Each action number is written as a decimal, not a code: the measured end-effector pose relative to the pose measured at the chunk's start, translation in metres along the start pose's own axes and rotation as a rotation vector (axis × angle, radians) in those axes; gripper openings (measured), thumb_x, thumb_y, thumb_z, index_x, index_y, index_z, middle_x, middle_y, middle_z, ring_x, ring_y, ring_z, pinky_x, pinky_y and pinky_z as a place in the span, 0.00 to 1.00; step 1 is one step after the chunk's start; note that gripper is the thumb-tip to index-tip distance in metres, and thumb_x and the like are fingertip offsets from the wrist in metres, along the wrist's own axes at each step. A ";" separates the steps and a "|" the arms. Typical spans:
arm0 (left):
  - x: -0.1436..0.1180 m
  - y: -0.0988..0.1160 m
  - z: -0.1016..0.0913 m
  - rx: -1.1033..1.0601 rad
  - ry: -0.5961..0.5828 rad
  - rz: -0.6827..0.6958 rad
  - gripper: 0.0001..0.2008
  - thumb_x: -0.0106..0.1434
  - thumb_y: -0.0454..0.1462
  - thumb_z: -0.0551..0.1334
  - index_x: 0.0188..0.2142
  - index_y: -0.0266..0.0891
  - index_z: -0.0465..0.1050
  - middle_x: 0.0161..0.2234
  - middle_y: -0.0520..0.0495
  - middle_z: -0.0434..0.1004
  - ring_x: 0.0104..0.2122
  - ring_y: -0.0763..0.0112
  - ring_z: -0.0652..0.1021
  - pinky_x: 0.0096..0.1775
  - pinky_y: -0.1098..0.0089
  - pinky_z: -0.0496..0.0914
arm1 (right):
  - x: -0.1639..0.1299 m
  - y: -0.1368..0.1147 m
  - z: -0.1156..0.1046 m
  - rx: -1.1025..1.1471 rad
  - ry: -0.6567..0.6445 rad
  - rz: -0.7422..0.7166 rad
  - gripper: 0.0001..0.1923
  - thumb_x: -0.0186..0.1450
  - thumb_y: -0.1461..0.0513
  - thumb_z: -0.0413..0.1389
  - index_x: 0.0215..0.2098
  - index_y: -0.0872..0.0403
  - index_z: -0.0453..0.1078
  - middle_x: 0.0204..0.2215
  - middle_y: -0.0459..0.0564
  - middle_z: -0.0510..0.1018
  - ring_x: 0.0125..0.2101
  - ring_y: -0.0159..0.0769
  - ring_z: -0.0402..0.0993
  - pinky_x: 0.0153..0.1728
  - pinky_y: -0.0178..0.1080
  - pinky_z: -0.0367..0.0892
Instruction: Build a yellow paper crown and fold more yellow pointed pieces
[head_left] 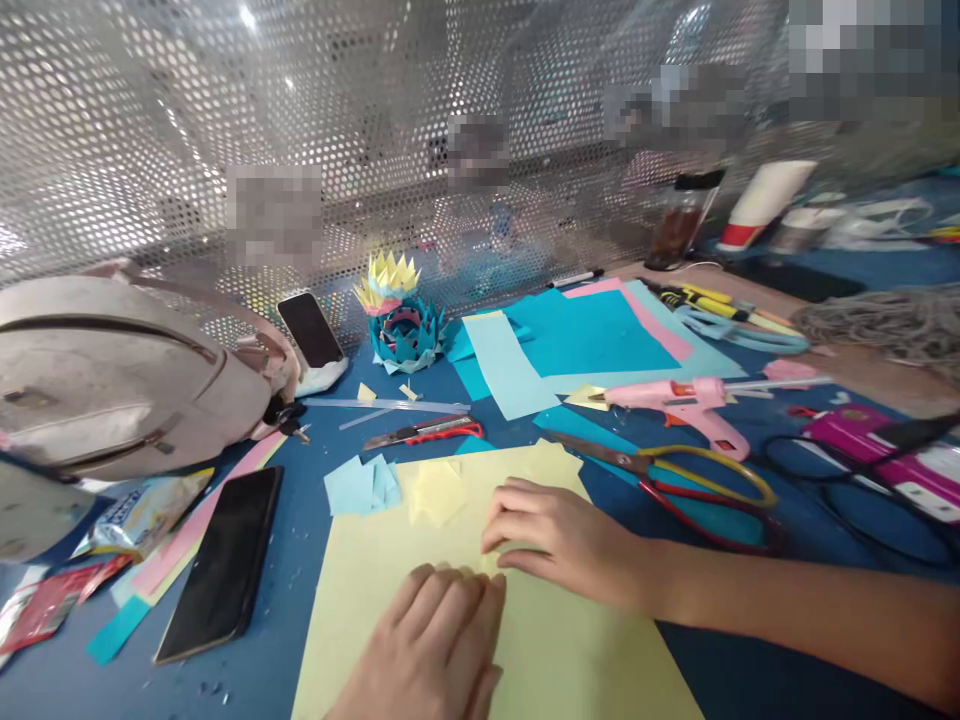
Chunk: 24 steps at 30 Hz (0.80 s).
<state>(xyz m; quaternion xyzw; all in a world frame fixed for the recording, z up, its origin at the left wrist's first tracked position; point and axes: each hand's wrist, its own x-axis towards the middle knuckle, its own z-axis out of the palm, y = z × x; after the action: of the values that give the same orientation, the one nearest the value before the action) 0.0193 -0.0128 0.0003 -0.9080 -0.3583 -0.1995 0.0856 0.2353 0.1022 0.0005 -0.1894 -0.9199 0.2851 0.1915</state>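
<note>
Over a large sheet of yellow paper (pixel 360 610), my left hand (pixel 431 640) and my right hand (pixel 559 540) meet with bent fingers. A small piece of yellow paper (pixel 491 563) shows between their fingertips, mostly hidden by them; both hands are closed on it. Just beyond my fingers lie small yellow paper squares (pixel 436 490) and a pile of light blue paper squares (pixel 364 485). To the right of my right hand, scissors (pixel 690 475) with yellow and red handles rest on the blue table (pixel 300 560).
Farther back stand folded paper lotus flowers (pixel 405 335). A pink glue gun (pixel 690 400), a utility knife (pixel 427 432) and blue paper sheets (pixel 592 335) lie behind the yellow sheet. At left are a phone (pixel 221 565) and a bag (pixel 112 370). A perforated metal panel (pixel 360 130) rises behind.
</note>
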 end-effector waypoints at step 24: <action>0.005 -0.017 -0.008 -0.217 -0.009 -0.022 0.16 0.72 0.32 0.53 0.55 0.30 0.71 0.49 0.41 0.79 0.46 0.63 0.77 0.51 0.61 0.65 | -0.002 0.000 -0.009 -0.238 0.074 -0.282 0.12 0.75 0.63 0.53 0.33 0.55 0.72 0.29 0.46 0.75 0.32 0.33 0.64 0.33 0.37 0.58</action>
<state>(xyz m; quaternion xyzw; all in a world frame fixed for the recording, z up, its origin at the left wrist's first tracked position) 0.0080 0.0002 0.0099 -0.9088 -0.3450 -0.2338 -0.0170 0.2413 0.1054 0.0066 -0.0905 -0.9568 0.1375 0.2395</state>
